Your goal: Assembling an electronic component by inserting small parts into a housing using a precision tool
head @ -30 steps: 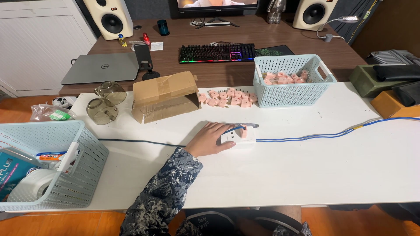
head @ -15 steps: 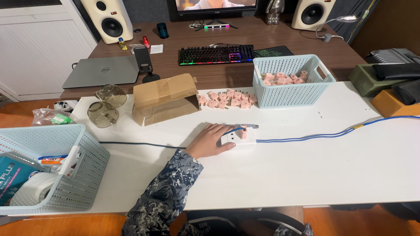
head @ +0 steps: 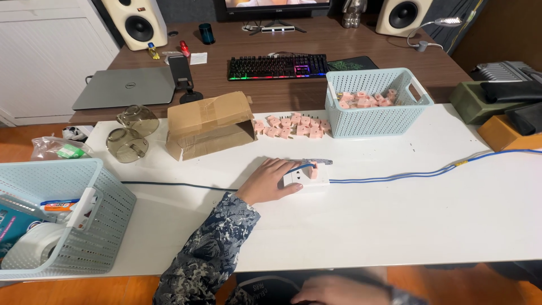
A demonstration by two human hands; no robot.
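One left hand (head: 270, 181) | resting on white socket block (head: 307, 179) (blue cable (head: 406, 174) attached)

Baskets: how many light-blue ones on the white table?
2. One basket at the table's far side holds pink pieces; the other basket sits at the near left edge, cut off by the frame.

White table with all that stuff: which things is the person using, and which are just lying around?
In use:
left hand
white plastic socket block
small pink plug on it
blue cable
row of pink plugs
pale blue basket of pink plugs

Just lying about:
brown cardboard box
two smoky glass cups
grey laptop
black backlit keyboard
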